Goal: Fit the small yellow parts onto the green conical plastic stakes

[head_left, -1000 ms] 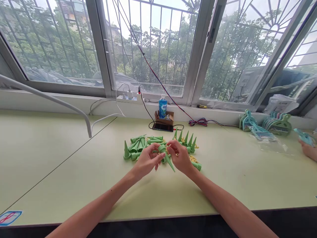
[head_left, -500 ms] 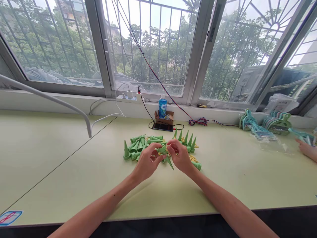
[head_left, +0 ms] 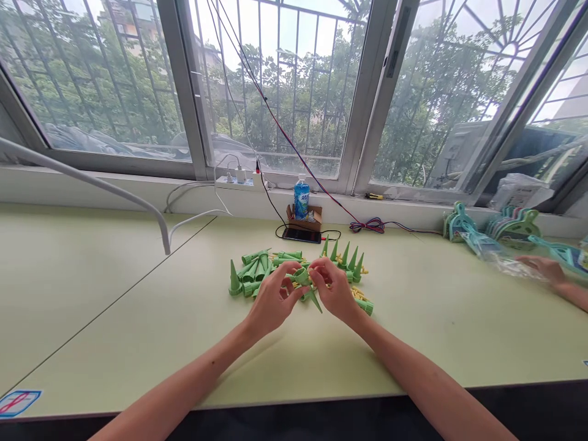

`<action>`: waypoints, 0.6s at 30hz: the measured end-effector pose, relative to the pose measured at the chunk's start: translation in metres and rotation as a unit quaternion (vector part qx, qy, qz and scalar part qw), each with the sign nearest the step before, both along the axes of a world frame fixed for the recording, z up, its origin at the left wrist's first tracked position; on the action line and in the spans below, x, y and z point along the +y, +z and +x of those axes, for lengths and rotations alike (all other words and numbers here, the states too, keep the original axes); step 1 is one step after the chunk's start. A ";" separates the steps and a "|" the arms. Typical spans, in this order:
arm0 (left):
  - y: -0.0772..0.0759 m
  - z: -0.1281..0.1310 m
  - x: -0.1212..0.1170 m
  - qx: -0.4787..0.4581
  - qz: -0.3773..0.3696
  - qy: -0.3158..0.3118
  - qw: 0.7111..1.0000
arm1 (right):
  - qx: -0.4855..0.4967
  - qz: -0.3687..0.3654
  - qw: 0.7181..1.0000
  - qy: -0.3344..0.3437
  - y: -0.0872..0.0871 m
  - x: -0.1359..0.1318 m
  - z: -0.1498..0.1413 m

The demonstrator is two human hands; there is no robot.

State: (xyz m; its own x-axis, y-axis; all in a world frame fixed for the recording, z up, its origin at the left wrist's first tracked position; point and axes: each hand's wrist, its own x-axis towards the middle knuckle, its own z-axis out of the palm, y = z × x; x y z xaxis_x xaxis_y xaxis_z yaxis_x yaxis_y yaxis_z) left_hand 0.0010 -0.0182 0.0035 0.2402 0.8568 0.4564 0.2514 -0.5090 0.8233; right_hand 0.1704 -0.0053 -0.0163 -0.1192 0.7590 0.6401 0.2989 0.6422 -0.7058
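Note:
My left hand (head_left: 275, 294) grips a green plastic watering spike (head_left: 301, 277) by its wide end, the cup's opening facing up and the point slanting down to the right. Thumb and index finger of my right hand (head_left: 334, 288) are pinched together at the cup's rim; whatever they hold is hidden. Behind my hands lies a heap of green spikes (head_left: 261, 267), several on their sides. To the right, a row of spikes (head_left: 353, 260) stands points up. Small yellow pieces (head_left: 359, 294) are scattered among them.
A blue bottle (head_left: 301, 201) stands in a small cardboard box (head_left: 314, 218) behind a phone (head_left: 301, 236) with a cable. Bundled wires (head_left: 367, 226) lie farther right. Another person's hand (head_left: 549, 271) is near bagged small dustpans (head_left: 487, 242) at the right. A white cable (head_left: 142, 202) arches over the left.
My hands and the held spike have barely moved. At the right, the other person's hand has moved left to the plastic bag.

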 end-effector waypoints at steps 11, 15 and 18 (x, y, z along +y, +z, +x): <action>0.005 -0.004 0.007 -0.129 -0.204 -0.108 0.964 | -0.003 -0.007 1.000 -0.013 0.000 -0.003 -0.003; 0.003 -0.004 0.008 -0.146 -0.235 -0.104 0.955 | -0.002 0.000 1.000 -0.003 0.001 -0.005 -0.003; 0.002 -0.003 0.009 -0.147 -0.244 -0.108 0.952 | -0.007 0.006 1.000 0.004 0.003 -0.006 -0.003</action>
State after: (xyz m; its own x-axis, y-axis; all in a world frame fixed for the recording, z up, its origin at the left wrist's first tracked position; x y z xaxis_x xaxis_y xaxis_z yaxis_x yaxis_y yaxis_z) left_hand -0.0023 -0.0093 0.0050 0.3576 0.9294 0.0910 -0.0938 -0.0612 0.9937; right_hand 0.1671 -0.0114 -0.0138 -0.1345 0.7508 0.6467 0.3039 0.6524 -0.6943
